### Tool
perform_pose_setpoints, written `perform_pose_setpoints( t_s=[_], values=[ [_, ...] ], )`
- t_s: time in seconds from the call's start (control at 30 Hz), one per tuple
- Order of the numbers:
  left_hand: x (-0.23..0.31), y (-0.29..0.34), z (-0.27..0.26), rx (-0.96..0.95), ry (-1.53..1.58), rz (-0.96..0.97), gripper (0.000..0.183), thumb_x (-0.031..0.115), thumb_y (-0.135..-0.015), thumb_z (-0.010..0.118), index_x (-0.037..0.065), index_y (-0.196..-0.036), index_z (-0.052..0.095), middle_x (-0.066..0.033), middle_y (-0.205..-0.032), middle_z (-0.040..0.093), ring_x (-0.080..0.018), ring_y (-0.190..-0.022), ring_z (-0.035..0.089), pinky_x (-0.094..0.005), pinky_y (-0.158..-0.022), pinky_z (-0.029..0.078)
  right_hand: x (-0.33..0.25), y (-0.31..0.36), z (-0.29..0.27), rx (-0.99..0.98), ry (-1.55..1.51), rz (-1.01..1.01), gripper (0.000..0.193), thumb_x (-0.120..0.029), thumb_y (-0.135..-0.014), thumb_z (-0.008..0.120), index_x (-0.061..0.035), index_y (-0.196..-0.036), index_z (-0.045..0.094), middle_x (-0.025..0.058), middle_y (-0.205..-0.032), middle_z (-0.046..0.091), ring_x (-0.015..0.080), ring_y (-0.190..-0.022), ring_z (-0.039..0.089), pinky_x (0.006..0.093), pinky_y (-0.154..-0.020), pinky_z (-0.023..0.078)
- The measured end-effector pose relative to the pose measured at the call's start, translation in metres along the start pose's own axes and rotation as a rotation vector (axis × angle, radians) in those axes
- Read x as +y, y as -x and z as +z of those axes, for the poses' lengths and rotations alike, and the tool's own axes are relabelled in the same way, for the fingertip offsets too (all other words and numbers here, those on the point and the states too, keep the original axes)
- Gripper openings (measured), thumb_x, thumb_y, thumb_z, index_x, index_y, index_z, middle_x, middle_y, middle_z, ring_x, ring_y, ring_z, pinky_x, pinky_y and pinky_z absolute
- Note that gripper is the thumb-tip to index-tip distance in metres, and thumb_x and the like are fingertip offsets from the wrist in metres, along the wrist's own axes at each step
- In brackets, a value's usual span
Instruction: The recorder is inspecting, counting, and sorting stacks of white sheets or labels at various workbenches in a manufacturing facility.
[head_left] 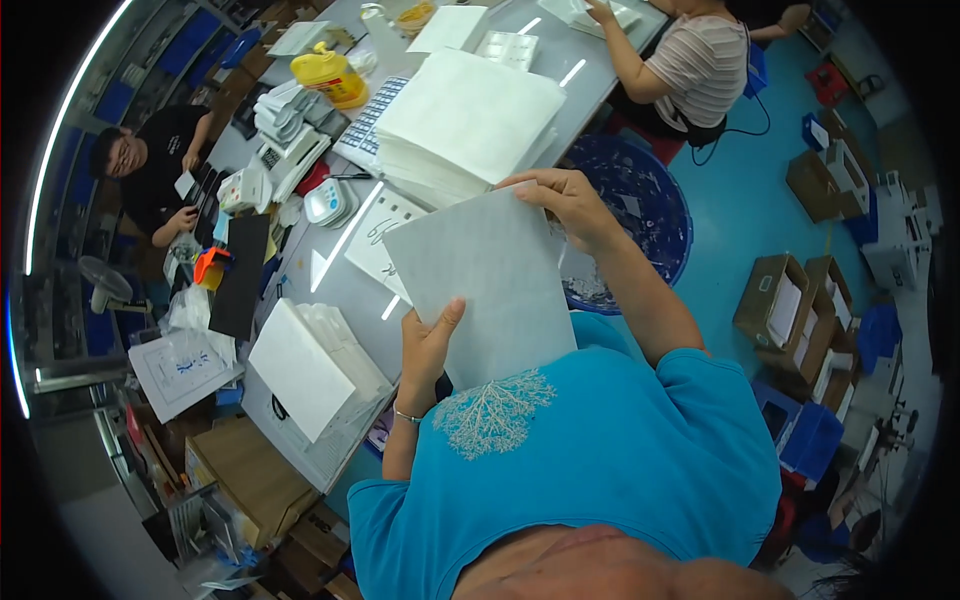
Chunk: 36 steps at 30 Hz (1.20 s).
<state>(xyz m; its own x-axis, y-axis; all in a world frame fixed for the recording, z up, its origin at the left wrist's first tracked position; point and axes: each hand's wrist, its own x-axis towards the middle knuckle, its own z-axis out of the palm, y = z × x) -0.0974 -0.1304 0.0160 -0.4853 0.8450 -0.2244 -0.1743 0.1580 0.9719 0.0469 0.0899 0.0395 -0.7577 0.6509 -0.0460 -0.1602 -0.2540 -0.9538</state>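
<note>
Both of my hands hold up a white rectangular sheet in front of my chest. My left hand grips its lower left side, thumb on the front face and fingers hidden behind. At the top right corner, my right hand pinches the sheet between thumb and fingers. Just beyond it on the table rises a tall stack of white sheets. A lower stack of white sheets lies to my left, near the table's edge. Whether the held piece is a single sheet or several, I cannot tell.
A large blue tub stands right of the table. Further up the table are a yellow jug and a marked white sheet. One person works at the left, another at the upper right. Cardboard boxes stand at right.
</note>
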Motion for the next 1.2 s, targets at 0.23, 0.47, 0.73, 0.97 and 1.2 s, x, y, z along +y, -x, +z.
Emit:
perform_pose_setpoints(
  t_s=[0.23,0.47,0.73,0.97,1.2],
  values=[
    [0.010,-0.027,0.062,-0.148,-0.233,0.075,0.030,0.023,-0.089,0.067,-0.003,-0.103,0.063,-0.0054,-0.090,0.065,-0.0125,-0.079,0.058,-0.0254,-0.069,0.046,-0.033,0.025,-0.095,0.038,0.273,0.043,0.025,-0.015,-0.082,0.068,0.0033,-0.098,0.069,0.0045,-0.079,0.068,0.0064,-0.065,0.058,0.0196,-0.057,0.044],
    [0.027,-0.039,0.132,-0.254,-0.768,0.351,0.025,0.020,-0.091,0.061,-0.004,-0.089,0.064,-0.0124,-0.052,0.054,-0.0229,-0.041,0.052,-0.0323,-0.042,0.036,-0.037,0.056,-0.131,0.348,0.666,-0.017,0.017,-0.012,-0.076,0.064,-0.0006,-0.087,0.071,0.0037,-0.070,0.066,0.0062,-0.063,0.059,0.0210,-0.058,0.046],
    [0.008,-0.069,0.150,-0.333,-0.571,0.263,0.027,0.022,-0.090,0.065,-0.005,-0.096,0.065,-0.0101,-0.067,0.064,-0.0143,-0.057,0.059,-0.0281,-0.051,0.044,-0.025,0.068,-0.181,0.259,0.378,-0.029,0.024,-0.015,-0.088,0.058,-0.0002,-0.104,0.067,0.0080,-0.092,0.069,0.0125,-0.078,0.065,0.0238,-0.068,0.051],
    [0.000,-0.093,0.138,-0.420,-0.133,-0.076,0.037,0.022,-0.087,0.069,-0.005,-0.109,0.061,-0.0093,-0.094,0.066,-0.0131,-0.080,0.062,-0.0255,-0.068,0.050,-0.011,0.078,-0.186,0.115,-0.472,0.043,0.033,-0.020,-0.096,0.048,0.0013,-0.118,0.060,0.0096,-0.104,0.066,0.0173,-0.095,0.064,0.0312,-0.082,0.053],
    [0.001,-0.101,0.123,-0.544,-0.132,-0.100,0.034,0.024,-0.088,0.067,-0.005,-0.106,0.063,-0.0099,-0.091,0.067,-0.0132,-0.080,0.062,-0.0261,-0.069,0.050,0.009,0.089,-0.161,0.280,-0.567,-0.059,0.023,-0.011,-0.089,0.061,0.0006,-0.109,0.063,0.0086,-0.100,0.067,0.0156,-0.087,0.066,0.0299,-0.077,0.054]
  ],
)
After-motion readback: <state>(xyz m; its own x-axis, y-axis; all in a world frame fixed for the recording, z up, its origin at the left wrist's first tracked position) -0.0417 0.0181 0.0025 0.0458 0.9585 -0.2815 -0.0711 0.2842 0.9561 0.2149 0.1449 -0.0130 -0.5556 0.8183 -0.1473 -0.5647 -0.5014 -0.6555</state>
